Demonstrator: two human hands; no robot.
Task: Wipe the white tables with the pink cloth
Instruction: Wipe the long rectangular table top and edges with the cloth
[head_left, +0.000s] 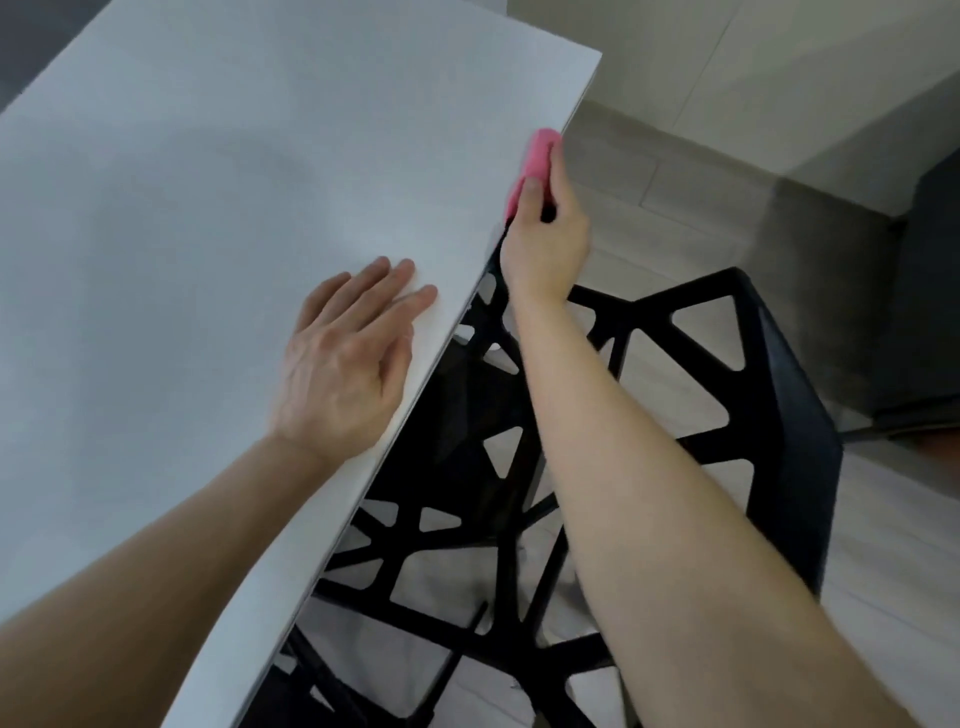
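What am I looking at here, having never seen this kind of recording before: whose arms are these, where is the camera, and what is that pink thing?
There is no machine here. A person wears one wide-angle camera on the head, which looks forward and down, so the two bare arms coming in from the bottom are the person's own. The left hand lies flat, fingers straight, on the white table near its edge. The right hand reaches along that edge and grips a pink cloth, held against the rim of the table with the thumb on top. Apart from the hand, nothing shows on the tabletop. Beside and partly under the table stands a black chair with triangular cut-outs, on a pale floor.
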